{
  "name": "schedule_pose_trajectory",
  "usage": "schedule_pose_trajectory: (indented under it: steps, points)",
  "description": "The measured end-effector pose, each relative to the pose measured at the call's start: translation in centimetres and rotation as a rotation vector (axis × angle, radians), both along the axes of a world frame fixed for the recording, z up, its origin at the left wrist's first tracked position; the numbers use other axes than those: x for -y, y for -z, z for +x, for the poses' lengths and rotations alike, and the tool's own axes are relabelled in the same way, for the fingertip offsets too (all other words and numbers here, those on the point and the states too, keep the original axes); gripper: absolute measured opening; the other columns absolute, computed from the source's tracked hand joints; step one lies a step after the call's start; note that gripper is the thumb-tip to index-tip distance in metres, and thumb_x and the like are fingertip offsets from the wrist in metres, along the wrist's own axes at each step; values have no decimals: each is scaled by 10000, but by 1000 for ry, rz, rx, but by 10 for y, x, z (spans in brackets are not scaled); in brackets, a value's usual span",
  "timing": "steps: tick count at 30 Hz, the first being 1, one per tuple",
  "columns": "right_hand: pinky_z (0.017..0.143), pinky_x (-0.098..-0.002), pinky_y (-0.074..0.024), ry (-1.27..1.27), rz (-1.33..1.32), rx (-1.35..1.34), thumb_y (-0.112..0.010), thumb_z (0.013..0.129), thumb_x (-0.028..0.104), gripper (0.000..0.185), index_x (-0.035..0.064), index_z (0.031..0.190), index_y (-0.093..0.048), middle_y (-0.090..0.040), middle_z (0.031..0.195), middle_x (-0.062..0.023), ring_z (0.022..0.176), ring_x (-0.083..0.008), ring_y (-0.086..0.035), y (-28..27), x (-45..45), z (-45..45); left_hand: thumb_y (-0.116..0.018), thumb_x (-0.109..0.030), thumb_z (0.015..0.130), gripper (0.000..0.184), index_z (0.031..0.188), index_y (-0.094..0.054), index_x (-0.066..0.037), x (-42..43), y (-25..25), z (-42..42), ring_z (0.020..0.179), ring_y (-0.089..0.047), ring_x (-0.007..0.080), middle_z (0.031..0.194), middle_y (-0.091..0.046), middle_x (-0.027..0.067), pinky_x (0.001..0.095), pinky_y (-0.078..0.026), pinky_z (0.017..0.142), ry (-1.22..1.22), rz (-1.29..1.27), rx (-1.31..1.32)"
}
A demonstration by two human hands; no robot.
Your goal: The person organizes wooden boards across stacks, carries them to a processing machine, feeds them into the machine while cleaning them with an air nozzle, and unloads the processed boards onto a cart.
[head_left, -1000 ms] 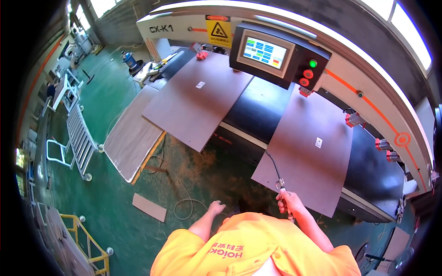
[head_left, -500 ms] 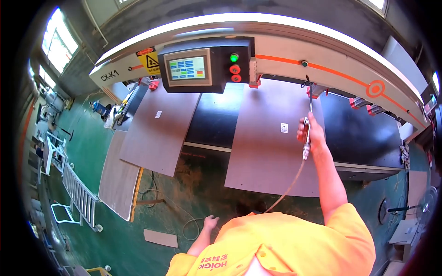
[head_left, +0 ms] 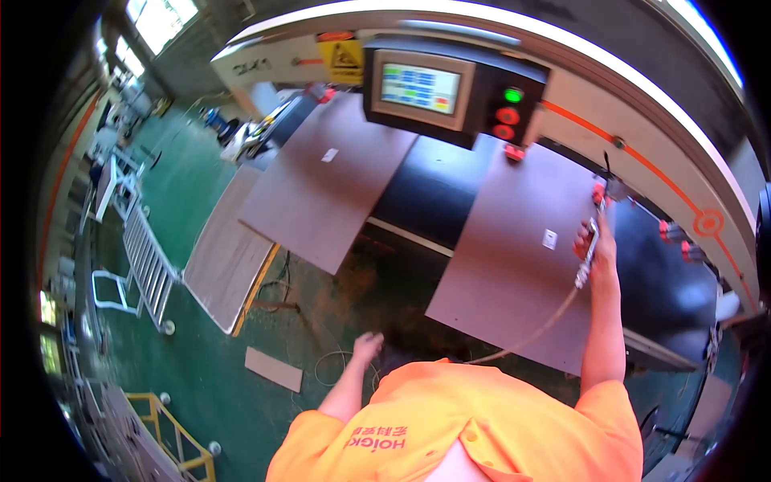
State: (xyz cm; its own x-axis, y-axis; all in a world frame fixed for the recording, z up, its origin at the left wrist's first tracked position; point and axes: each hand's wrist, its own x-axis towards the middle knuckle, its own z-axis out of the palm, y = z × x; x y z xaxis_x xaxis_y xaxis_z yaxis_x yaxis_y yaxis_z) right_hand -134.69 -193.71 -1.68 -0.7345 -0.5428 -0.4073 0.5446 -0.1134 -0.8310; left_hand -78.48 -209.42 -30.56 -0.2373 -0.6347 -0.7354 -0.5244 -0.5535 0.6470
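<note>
My right hand (head_left: 598, 245) is wrapped around a metal air blow gun (head_left: 582, 275), its nozzle pointing up towards the machine beam. A clear air hose (head_left: 540, 337) runs from its lower end down past my waist. Behind the gun lies a grey-brown board (head_left: 498, 265) with a small white label (head_left: 549, 238), overhanging the machine's black table (head_left: 438, 186). Low at my left side, above the green floor, my left hand (head_left: 368, 347) hangs with loosely bent fingers and nothing visible in it.
A second labelled board (head_left: 321, 189) lies to the left, partly over a wooden-topped stand (head_left: 229, 249). The machine beam carries a screen and button box (head_left: 462, 92). A loose board piece (head_left: 273, 369) and a thin hose loop are on the floor. A metal roller rack (head_left: 150, 261) stands far left.
The view has turned left, so the machine and boards appear shifted right and tilted. My right hand still grips the blow gun against the board's right side; my left hand stays low.
</note>
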Motion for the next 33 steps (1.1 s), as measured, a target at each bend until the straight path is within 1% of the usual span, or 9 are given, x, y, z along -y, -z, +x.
schedule_pose_trajectory:
  steps: [3, 7, 12, 19, 22, 26, 27, 29, 33]
  points:
    - [429, -300, -415, 7, 209, -18, -477, 944, 527, 486, 57, 864, -568, -500, 565, -25, 441, -158, -500, 28, 4, 56, -665, -425, 860, 523, 1188, -509, -48, 81, -16, -2, 982, -609, 281, 1115, -597, 161, 405, -512, 825, -436, 34, -286]
    - [359, -288, -359, -238, 606, -172, -462, 957, 487, 488, 61, 743, -565, -468, 496, -27, 364, -160, -445, 86, 25, 161, -650, -446, 869, 680, 1350, -379, -49, 188, -10, -3, 1163, -523, 360, 1320, -475, 186, 519, -428, 991, -603, 155, -570]
    - [429, -273, -387, -973, 805, -154, -523, 960, 394, 398, 19, 835, -566, -502, 586, -34, 458, -125, -463, 74, 125, 325, -609, -202, 921, 351, 1188, -502, -1, 247, 10, -13, 1015, -593, 343, 1173, -568, 171, 513, -545, 774, -781, 215, -658]
    - [404, -279, -359, -830, 653, -227, -491, 979, 384, 412, 2, 830, -540, -480, 542, -47, 410, -141, -448, 81, 224, 336, -643, -182, 880, 227, 1028, -598, -17, 224, 10, 192, 906, -640, 279, 1014, -640, 123, 399, -571, 664, -1247, -5, -678]
    - [405, -278, -359, -772, 641, -137, -492, 979, 393, 420, -4, 849, -534, -474, 547, -49, 409, -145, -446, 90, 231, 343, -528, -354, 948, 369, 1095, -597, -22, 193, 3, 287, 1031, -603, 233, 1036, -659, 98, 396, -440, 971, -1637, -231, -527]
    - [397, -282, -366, -825, 606, -97, -496, 976, 403, 427, 2, 833, -523, -464, 546, -48, 403, -139, -435, 107, 230, 362, -487, -418, 969, 363, 697, -380, -203, 152, -14, 193, 644, -369, 166, 667, -367, -26, 375, -356, 615, -1289, 180, -896]
    - [394, -283, -367, -866, 598, -101, -499, 974, 405, 428, 3, 829, -521, -462, 545, -47, 402, -137, -431, 109, 230, 369, -526, -407, 953, 254, 877, -519, -165, 137, 4, 163, 800, -509, 214, 830, -519, 29, 422, -449, 740, -1188, 296, -1008]
    - [389, -283, -357, -1029, 633, -200, -507, 965, 422, 438, 18, 798, -523, -460, 542, -36, 392, -129, -409, 106, 223, 385, -632, -366, 903, 682, 1418, -297, -71, 120, 0, 101, 1312, -362, 392, 1390, -393, 196, 554, -324, 1077, -1021, 331, -971]
    - [390, -278, -367, -1188, 609, -250, -514, 959, 428, 444, 24, 777, -533, -464, 544, -30, 395, -126, -416, 113, 204, 389, -660, -242, 899, 464, 1273, -476, -39, 116, -6, 68, 1097, -567, 294, 1204, -563, 120, 485, -489, 894, -1282, 113, -911]
